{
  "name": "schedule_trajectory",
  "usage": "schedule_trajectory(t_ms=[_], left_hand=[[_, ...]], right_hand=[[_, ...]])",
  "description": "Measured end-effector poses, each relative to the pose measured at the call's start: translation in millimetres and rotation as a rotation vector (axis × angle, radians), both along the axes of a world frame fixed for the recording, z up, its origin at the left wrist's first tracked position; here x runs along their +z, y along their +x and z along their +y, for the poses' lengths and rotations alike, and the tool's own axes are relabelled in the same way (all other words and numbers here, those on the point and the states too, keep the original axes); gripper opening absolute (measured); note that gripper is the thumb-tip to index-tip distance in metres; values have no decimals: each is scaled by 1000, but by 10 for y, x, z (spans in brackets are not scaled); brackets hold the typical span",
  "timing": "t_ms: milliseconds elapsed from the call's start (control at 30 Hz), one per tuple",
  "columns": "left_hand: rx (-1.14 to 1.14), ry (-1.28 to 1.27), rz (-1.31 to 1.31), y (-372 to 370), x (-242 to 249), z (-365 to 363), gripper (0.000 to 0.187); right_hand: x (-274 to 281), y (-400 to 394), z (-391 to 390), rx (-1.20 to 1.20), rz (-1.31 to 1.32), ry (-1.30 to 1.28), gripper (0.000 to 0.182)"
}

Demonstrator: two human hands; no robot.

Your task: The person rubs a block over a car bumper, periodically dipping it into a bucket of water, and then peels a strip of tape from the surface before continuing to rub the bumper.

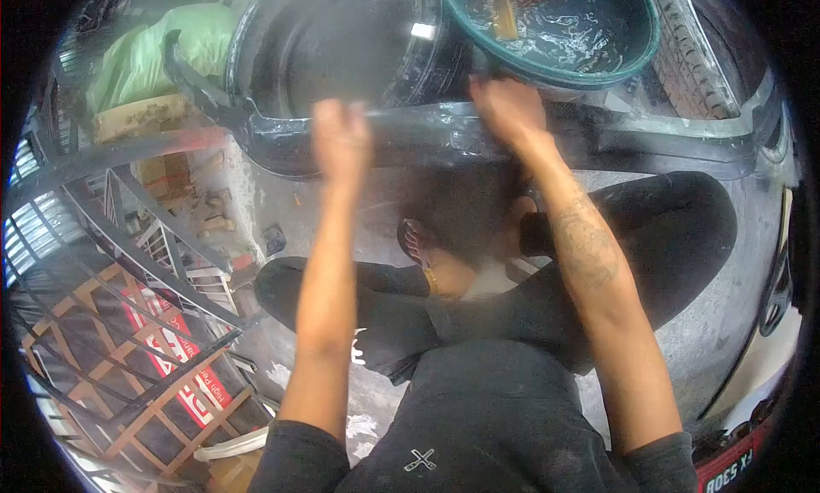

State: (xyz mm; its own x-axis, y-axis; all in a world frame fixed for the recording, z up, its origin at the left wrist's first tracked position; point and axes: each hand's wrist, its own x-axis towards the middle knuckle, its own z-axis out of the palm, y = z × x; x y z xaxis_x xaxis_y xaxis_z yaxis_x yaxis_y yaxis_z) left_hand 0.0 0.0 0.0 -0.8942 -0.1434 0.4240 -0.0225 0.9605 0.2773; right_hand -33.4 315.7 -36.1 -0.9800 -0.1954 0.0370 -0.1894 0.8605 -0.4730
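Observation:
A long, wet black plastic part (410,147), shaped like a car bumper, lies crosswise in front of my crossed legs. My right hand (511,109) is closed over its upper edge, right of the middle, just below a teal basin. My left hand (340,143) is over the part's left half. Motion blurs its fingers, so I cannot make out whether it holds anything or touches the surface. The teal basin (472,42) contains rippling water and a wooden-looking piece (506,19).
Behind the part stands a large round black object (329,49), with a treaded tyre (683,53) at the far right. A green plastic bag (171,58) sits at upper left. Dark metal grating (128,322) fills the left side. A red plate (730,467) shows at lower right.

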Motion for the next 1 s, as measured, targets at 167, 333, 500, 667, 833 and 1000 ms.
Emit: schedule_trajectory(t_ms=[167, 333, 500, 667, 833, 1000], left_hand=[[-247, 167, 4, 91, -3, 1321, 25], [-103, 197, -46, 76, 97, 654, 32], [-146, 121, 50, 129, -11, 1164, 29], [-255, 127, -93, 190, 53, 900, 31], [-359, -95, -69, 549, 18, 789, 35], [-465, -54, -157, 423, 96, 1273, 32]], right_hand=[[-9, -89, -53, -28, 3, -13, 63], [37, -43, -29, 4, -59, 2, 66], [-42, -82, -44, -8, -17, 11, 65], [61, -61, -5, 20, -144, 21, 70], [75, -52, -41, -39, -101, -9, 58], [37, -27, -23, 12, -78, -33, 55]])
